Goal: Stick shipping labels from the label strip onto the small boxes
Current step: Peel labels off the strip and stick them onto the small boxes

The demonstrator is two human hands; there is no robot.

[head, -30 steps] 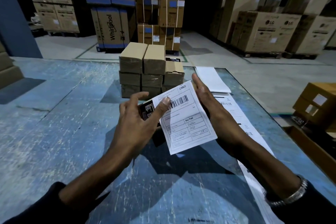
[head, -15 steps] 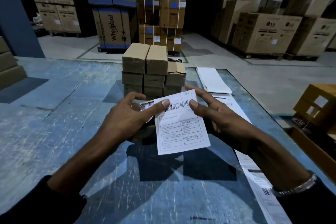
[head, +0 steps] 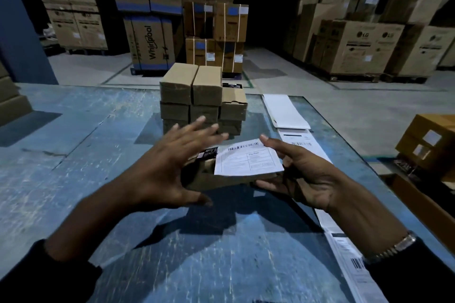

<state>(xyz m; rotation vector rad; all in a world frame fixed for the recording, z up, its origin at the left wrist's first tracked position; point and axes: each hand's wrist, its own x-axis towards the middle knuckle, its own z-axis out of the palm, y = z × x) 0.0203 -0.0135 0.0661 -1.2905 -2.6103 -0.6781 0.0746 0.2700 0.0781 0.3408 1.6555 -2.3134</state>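
Single head cam, wide-angle, looking forward and down across the blue table [head: 73,155], close over both hands; warehouse cartons [head: 152,42] far behind.

Matt brown cardboard small boxes [head: 190,96], white paper label [head: 248,161], scuffed blue tabletop [head: 73,155]

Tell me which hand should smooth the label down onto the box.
Left, probably. The left hand is open and free beside the label, while the right hand grips the box from its right.
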